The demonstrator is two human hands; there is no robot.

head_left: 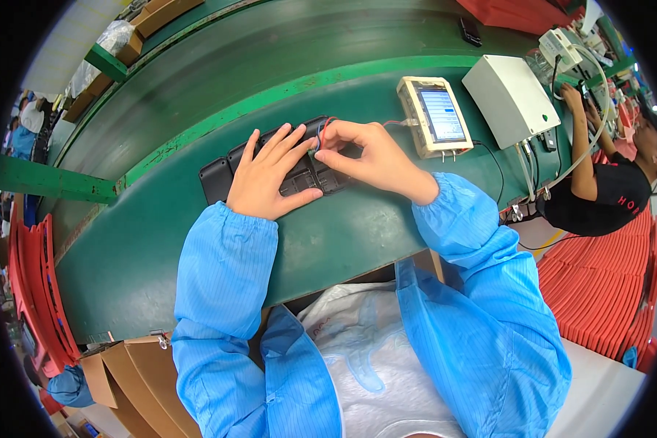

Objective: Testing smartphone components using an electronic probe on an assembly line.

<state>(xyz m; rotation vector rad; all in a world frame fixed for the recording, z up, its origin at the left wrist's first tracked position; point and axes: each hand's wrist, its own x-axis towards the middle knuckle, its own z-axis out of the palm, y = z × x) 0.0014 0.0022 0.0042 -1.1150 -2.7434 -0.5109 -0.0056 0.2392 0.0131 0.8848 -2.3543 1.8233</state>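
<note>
Black plastic devices lie side by side in a slanting row on the green workbench, with open compartments showing at the near side. My left hand rests flat across them, fingers spread and thumb out to the right. Against the right part of the row, my right hand pinches the end of a thin wire lead with red and blue strands. A small green bit shows at its fingertips; its exact shape is hidden. Beyond that hand, a cable runs to a handheld tester with a lit screen.
A white box with cables stands right of the tester. A green rail and a belt run behind the bench. At the right, another person works near stacked red trays. Cardboard boxes stand below left.
</note>
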